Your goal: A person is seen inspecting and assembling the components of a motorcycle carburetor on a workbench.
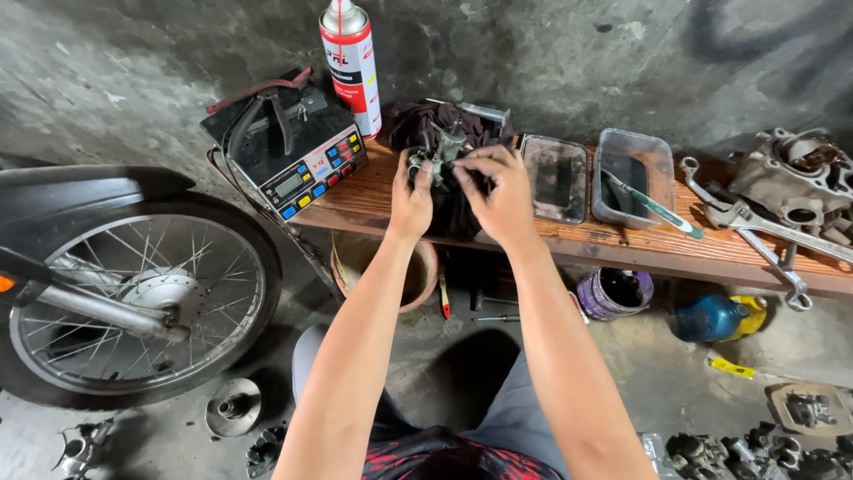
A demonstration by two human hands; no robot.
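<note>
A small grey metal carburettor (444, 149) sits above a dark rag (444, 124) on a wooden bench (622, 244). My left hand (410, 200) grips the part from its left side. My right hand (499, 196) holds it from the right, fingers curled over the top. Both forearms reach forward from the bottom of the view. The lower side of the part is hidden behind my hands.
On the bench: a black battery charger (293, 147), a red-and-white spray can (351, 62), two clear plastic trays (593, 176), wrenches (755, 231), an engine casting (795, 178). A motorcycle wheel (133, 293) stands left. Pots, a blue-yellow bottle (715, 318) and loose parts lie on the floor.
</note>
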